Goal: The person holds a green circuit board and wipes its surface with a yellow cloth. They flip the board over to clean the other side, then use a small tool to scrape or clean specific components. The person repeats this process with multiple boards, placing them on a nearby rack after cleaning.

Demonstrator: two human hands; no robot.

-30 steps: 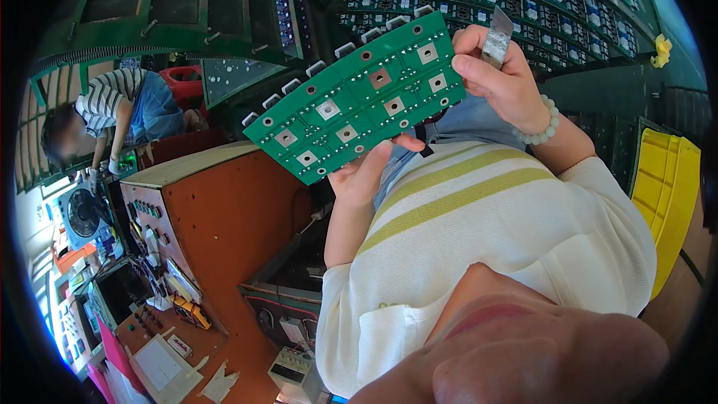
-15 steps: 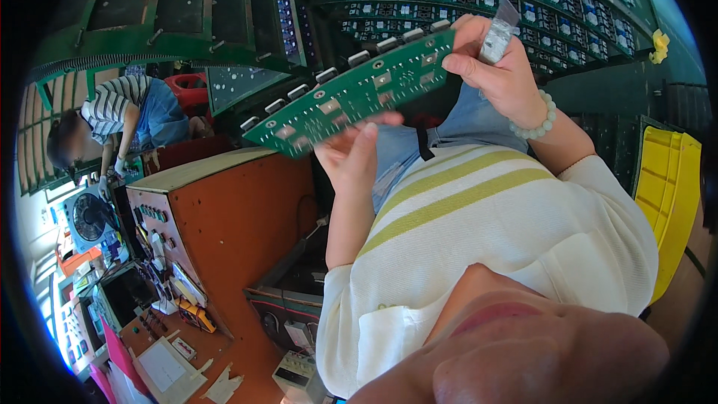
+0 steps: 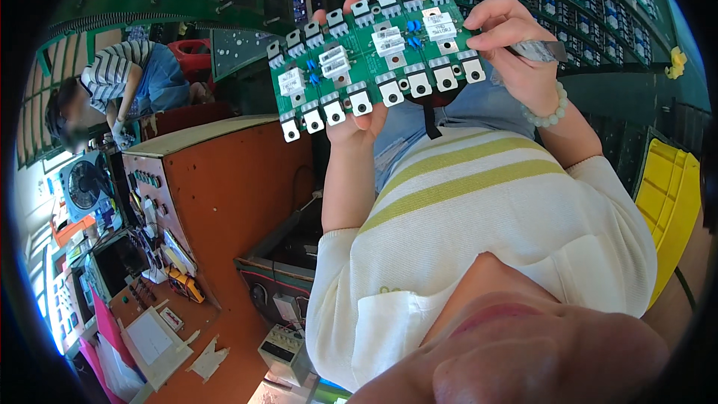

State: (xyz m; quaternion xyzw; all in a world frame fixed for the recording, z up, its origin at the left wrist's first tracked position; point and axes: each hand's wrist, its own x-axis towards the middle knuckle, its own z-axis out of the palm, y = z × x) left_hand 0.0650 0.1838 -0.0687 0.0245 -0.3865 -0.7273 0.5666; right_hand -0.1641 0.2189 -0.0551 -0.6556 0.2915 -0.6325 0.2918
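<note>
Holding up a green circuit board (image 3: 374,49), stiff, light, probably fragile at its edge-mounted components, best gripped by bare margins; left hand (image 3: 351,116) clasped under its lower edge; right hand (image 3: 516,49) pinching its right end plus a small grey tool (image 3: 544,50).

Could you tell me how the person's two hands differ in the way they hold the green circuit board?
The left hand supports the green circuit board from behind and below, thumb on its lower edge; the right hand pinches the board's right end from the side. The left hand holds only the board, while the right hand also grips a small grey metal tool. The right wrist wears a pale bead bracelet; the left is bare. Both touch the board.
</note>
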